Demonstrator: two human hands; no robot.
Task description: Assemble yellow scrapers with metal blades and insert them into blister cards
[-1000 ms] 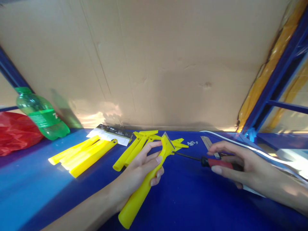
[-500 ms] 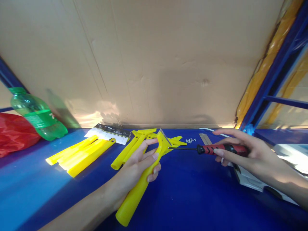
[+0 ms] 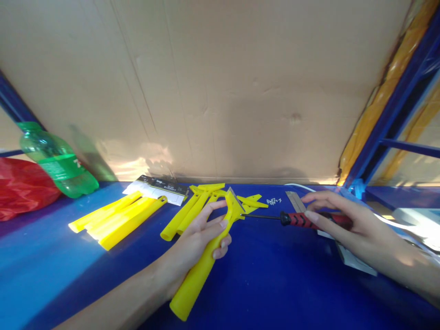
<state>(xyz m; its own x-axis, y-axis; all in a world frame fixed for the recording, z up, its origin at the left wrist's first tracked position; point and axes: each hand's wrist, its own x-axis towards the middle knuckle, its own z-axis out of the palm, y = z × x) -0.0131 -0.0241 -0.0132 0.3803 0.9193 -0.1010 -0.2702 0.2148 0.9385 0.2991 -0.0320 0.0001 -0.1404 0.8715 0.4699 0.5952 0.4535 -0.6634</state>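
Observation:
My left hand (image 3: pixel 202 238) is wrapped round the handle of a yellow scraper (image 3: pixel 194 284), its head tilted up with a thin blade strip along the edge. In my right hand (image 3: pixel 350 224) is a screwdriver (image 3: pixel 302 220) with a red and black handle, lying level between thumb and fingers. Its tip meets the scraper's head on the right side; the screw itself is too small to make out. Just behind the scraper lie several yellow scraper parts (image 3: pixel 187 213). Small silvery screws (image 3: pixel 274 201) sit in a little heap on the blue table (image 3: pixel 261 279).
Yellow handles (image 3: pixel 129 224) lie at left by black-and-white printed cards (image 3: pixel 158 188). A green bottle (image 3: pixel 62 165) leans beside a red bag (image 3: pixel 25 188). Flat metal strips (image 3: pixel 294 201) and a white cable (image 3: pixel 299 185) lie near my right hand. Cardboard (image 3: pixel 220 91) stands behind.
My right hand has shifted its fingers slightly around the screwdriver handle, the tip staying at the scraper's head. The view has moved a little; my left hand keeps its hold.

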